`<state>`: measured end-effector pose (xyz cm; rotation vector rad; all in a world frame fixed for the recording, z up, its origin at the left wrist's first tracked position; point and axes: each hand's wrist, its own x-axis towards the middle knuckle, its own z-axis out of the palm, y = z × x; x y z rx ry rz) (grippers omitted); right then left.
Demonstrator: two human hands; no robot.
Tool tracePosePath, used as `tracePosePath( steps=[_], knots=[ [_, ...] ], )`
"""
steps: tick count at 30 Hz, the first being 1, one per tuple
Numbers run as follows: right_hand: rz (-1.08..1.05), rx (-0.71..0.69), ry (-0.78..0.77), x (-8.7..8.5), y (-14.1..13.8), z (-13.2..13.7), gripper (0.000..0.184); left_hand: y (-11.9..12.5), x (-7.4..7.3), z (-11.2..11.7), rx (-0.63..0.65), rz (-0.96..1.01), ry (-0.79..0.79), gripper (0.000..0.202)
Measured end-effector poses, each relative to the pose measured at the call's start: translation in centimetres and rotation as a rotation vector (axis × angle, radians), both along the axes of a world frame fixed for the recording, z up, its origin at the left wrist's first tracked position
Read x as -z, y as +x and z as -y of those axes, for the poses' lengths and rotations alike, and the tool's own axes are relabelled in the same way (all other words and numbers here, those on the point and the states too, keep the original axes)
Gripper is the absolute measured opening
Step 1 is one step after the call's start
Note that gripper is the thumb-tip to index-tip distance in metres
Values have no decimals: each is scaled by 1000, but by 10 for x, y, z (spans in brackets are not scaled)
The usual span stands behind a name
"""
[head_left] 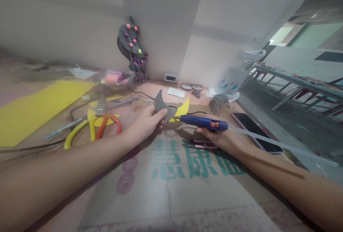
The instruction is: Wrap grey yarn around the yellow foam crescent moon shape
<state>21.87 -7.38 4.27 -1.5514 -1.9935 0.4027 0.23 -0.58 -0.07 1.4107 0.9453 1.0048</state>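
Observation:
My left hand (146,123) pinches a grey crescent-shaped felt piece (160,104) above the table. A yellow crescent piece (183,109) lies just behind it. My right hand (218,137) is wrapped round a blue hot glue gun (205,122), whose tip points left at the grey piece's lower edge. A clear glue stick (268,141) juts out of the gun's back toward the right. Small snips (199,144) lie on the table under my right hand.
Scissors with yellow and orange handles (92,126) lie at left beside a yellow sheet (34,109). A phone (254,130) rests at right, near a ball of twine (218,102) and a plastic jug (237,73). A grey ornament with coloured pompoms (131,46) leans on the wall.

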Motion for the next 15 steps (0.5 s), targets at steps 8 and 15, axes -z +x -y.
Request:
tracePosePath(
  steps=[8,15],
  knots=[
    [58,-31,-14,5,6,-1,20,2,-4,1,-16,11,-49,19],
    [-1,-24,-25,8,6,-1,24,0,-1,0,4,12,-20,20]
  ],
)
